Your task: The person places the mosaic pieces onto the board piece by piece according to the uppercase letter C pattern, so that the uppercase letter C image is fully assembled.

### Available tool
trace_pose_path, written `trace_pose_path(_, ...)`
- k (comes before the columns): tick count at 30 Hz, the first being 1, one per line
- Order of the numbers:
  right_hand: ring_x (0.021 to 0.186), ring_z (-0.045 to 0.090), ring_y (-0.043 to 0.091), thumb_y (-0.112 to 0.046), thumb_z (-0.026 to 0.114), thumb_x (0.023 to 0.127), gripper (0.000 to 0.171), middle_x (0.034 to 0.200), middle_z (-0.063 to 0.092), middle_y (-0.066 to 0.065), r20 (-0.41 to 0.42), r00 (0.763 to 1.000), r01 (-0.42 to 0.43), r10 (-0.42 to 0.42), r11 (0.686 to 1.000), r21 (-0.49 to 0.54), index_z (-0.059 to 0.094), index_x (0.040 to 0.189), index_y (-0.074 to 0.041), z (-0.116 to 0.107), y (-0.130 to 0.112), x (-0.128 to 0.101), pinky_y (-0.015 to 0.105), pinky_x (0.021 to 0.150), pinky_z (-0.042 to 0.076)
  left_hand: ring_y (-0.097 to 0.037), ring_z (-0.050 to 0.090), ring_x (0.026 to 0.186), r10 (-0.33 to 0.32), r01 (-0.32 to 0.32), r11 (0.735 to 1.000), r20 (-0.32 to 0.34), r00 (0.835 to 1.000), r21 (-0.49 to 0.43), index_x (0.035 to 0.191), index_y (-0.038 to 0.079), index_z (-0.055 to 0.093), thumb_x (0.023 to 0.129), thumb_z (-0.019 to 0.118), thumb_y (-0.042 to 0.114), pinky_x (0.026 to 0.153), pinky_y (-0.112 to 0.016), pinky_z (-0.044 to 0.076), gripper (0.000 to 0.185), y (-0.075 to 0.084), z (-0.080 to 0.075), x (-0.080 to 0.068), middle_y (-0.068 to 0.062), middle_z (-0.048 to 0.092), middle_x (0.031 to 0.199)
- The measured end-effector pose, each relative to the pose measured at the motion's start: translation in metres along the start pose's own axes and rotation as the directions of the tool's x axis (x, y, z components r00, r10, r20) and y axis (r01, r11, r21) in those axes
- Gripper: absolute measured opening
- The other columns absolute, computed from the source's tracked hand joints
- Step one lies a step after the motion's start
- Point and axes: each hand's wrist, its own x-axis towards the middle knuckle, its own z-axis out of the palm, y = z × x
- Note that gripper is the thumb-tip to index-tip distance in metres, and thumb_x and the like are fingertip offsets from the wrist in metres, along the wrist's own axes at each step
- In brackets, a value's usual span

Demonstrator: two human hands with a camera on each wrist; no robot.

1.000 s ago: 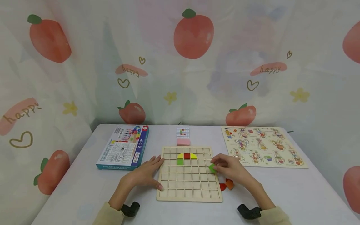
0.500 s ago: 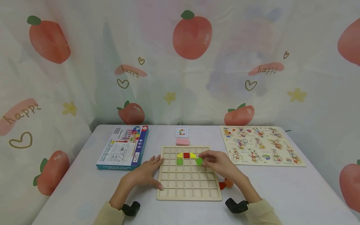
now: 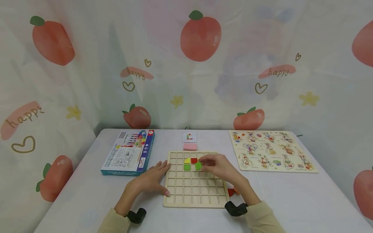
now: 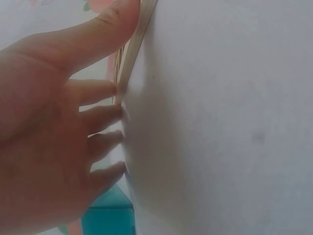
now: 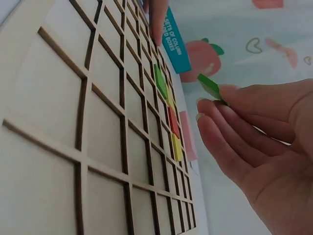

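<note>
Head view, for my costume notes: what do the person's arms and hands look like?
The left hand and right hand are bare, without gloves. The sleeves are cream, and a black, elbow-shaped device sits behind each hand.

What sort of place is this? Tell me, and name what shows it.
Probably a play or learning corner, though what lies beyond does not show. A gridded wooden board with coloured tiles lies on a white table, before a backdrop printed with red fruit and "happy".
</note>
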Motion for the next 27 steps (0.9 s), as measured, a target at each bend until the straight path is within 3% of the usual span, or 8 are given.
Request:
trace_pose_path(8,0.086,0.066,0.013,-0.008,0.079,0.090,0.023,0.103,0.075,0.010,0.026,1.000,-0.011,0.012,0.998,-0.054,0.076,0.111,-0.001,0.007,-0.011,0.011,0.021,0.077,0.056,-0.032,0.011,0.161,0.003,-0.003,1.000,-0.005,1.000,0.005,0.162,0.013,0.032,0.073,0.091,0.045,0.129,-0.058,0.016,0.111,0.001,0.000,0.001,-0.007,0.022,0.172)
trace_pose_path(16,0.087,0.063,0.012,-0.010,0.080,0.088,0.021,0.096,0.073,0.000,0.061,0.996,-0.060,0.065,0.996,-0.069,0.077,0.109,-0.004,0.016,-0.016,0.014,0.025,0.079,0.055,-0.034,0.011,0.161,0.010,-0.010,1.000,0.003,1.000,0.009,0.163,0.012,0.031,0.075,0.090,0.044,0.128,-0.059,0.015,0.110,0.002,-0.001,0.000,-0.009,0.021,0.172)
trace_pose_path(23,0.083,0.064,0.011,-0.008,0.081,0.087,0.022,0.092,0.073,0.003,0.078,0.997,0.003,0.003,0.997,-0.073,0.077,0.107,0.000,0.026,-0.013,0.016,0.022,0.073,0.054,-0.033,0.009,0.161,0.002,-0.002,1.000,0.013,1.000,0.018,0.163,0.012,0.030,0.076,0.089,0.045,0.129,-0.058,0.014,0.111,0.000,-0.002,0.001,-0.008,0.019,0.173)
trace_pose_path(27,0.080,0.061,0.010,-0.008,0.081,0.087,0.021,0.089,0.071,0.002,0.084,0.996,-0.016,0.022,0.997,-0.076,0.076,0.106,0.000,0.033,-0.014,0.016,0.021,0.071,0.052,-0.034,0.009,0.161,0.005,-0.005,1.000,0.019,1.000,0.020,0.163,0.012,0.029,0.077,0.089,0.045,0.129,-0.058,0.014,0.110,0.000,-0.003,-0.001,-0.009,0.019,0.173)
